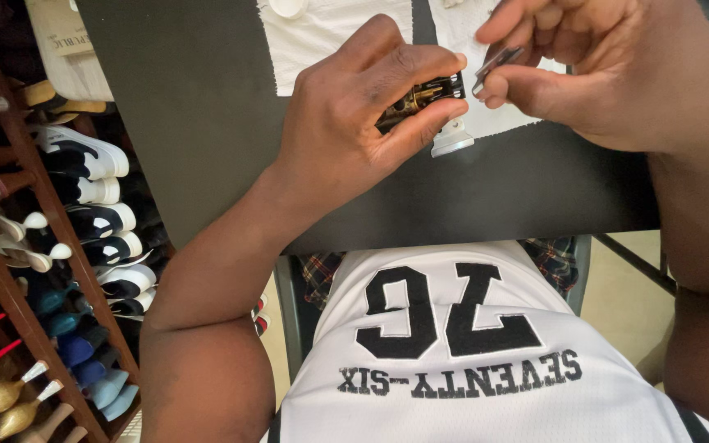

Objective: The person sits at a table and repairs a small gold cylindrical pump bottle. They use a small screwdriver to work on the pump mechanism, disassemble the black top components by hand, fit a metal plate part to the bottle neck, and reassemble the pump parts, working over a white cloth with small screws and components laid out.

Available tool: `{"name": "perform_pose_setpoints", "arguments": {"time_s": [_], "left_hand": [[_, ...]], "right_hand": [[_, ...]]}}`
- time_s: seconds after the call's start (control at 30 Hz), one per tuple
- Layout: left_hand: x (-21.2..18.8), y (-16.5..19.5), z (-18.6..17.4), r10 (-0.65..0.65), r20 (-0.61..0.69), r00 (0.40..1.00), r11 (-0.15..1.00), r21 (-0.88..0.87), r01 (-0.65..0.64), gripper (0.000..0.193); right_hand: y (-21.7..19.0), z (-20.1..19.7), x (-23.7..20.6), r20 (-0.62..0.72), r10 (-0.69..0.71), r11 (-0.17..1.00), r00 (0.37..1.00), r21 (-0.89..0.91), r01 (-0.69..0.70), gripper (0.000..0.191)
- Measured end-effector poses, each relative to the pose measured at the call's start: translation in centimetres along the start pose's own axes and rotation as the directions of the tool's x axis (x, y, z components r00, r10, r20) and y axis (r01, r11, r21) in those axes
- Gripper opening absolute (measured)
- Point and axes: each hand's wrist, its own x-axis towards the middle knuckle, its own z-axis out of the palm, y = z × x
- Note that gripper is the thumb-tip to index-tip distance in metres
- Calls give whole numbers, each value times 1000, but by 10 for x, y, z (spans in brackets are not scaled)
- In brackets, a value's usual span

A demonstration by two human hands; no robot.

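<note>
The left hand (346, 123) is clamping its fingers (420, 70) around one small black device (420, 97) with brass-coloured innards showing, thumb underneath and forefinger over the top. At three o'clock from it, the right hand (617, 70) is pinching one thin silvery metal tool (496, 64) between thumb and forefinger, its tip just beside the device's open end. Both are hovering over the dark surface (190, 107), where two white paper towels (322, 33) are lying at twelve o'clock. One small white part (453, 141) is sitting just under the device, partly hidden. At nine o'clock, a wooden shoe rack (10, 271) is holding many shoes, cut off by the edge.
</note>
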Motion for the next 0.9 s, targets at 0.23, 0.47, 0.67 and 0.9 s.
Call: {"name": "perform_pose_setpoints", "arguments": {"time_s": [0.23,0.47,0.67,0.9], "left_hand": [[-2,-3,1,-6,4,1000,1000,0,6,34],[-1,-2,1,-9,11,1000,1000,-1,9,33],[-1,-3,0,-13,16,1000,1000,-6,13,33],[-3,-3,0,-8,15,1000,1000,18,8,33]], "right_hand": [[0,1,1,-11,38,999,999,-8,-38,17],[-1,2,1,-13,99,992,995,79,-97,16],[1,1,4,15,52,999,999,5,-52,18],[3,2,2,-12,-8,999,1000,46,9,18]]}}
